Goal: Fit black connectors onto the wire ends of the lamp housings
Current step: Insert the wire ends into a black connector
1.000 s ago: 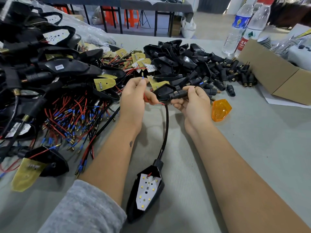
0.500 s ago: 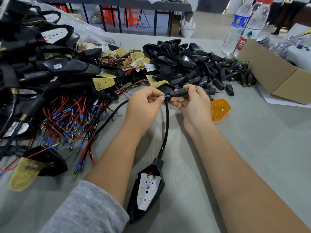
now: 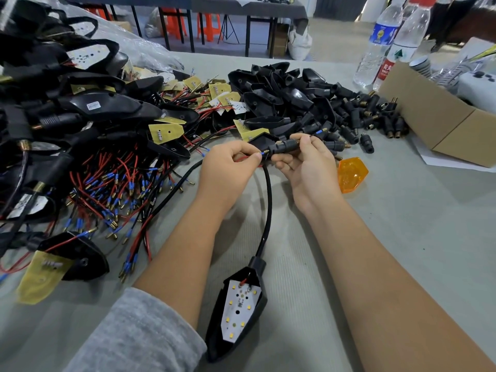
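Grey ribbed counter fills frame. Upper middle: dark black-legged table, orange stools beneath, pale floor beyond.

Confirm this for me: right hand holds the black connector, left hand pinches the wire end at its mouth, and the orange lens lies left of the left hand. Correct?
Not quite. The orange lens lies to the right of the right hand, as the head view shows. The rest stands: the right hand holds the black connector, and the left hand pinches the wire end at its mouth.
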The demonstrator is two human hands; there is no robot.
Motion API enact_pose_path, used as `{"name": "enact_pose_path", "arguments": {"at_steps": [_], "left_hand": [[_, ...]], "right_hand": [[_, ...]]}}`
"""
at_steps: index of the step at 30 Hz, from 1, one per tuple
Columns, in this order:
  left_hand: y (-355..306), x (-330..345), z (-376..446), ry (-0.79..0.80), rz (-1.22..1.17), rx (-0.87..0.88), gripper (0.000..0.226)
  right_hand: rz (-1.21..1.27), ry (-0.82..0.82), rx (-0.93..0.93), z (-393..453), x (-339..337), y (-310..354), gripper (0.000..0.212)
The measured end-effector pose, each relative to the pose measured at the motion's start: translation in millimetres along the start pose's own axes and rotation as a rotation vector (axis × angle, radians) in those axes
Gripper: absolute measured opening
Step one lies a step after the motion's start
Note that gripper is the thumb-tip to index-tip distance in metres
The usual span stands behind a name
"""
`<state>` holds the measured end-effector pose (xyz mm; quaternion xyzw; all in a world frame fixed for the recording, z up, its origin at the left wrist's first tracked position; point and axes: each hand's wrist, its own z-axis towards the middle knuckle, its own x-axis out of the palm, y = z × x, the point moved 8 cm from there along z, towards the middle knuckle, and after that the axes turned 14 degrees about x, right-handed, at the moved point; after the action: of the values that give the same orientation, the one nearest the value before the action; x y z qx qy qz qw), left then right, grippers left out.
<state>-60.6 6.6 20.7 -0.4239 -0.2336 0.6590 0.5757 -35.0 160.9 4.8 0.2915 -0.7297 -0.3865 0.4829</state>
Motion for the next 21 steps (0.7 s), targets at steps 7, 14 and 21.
{"name": "enact_pose_path", "arguments": {"at_steps": [7, 14, 21], "left_hand": [[-0.2, -3.3, -1.2, -0.037, 0.047, -0.013, 0.014], [0.6, -4.0, 0.4, -0.063, 0.026, 0.01, 0.02], [3.0, -1.9, 1.1, -0.047, 0.032, 0.0, 0.015]], "right_hand": [[-0.044, 0.114, -0.001, -4.3, 13.4, -0.6, 0.007], [-0.15, 0.127, -0.017, -7.0, 14.7, -0.2, 0.018], [-0.207, 0.183, -0.041, -10.6, 20.7, 0.4, 0.019]]}}
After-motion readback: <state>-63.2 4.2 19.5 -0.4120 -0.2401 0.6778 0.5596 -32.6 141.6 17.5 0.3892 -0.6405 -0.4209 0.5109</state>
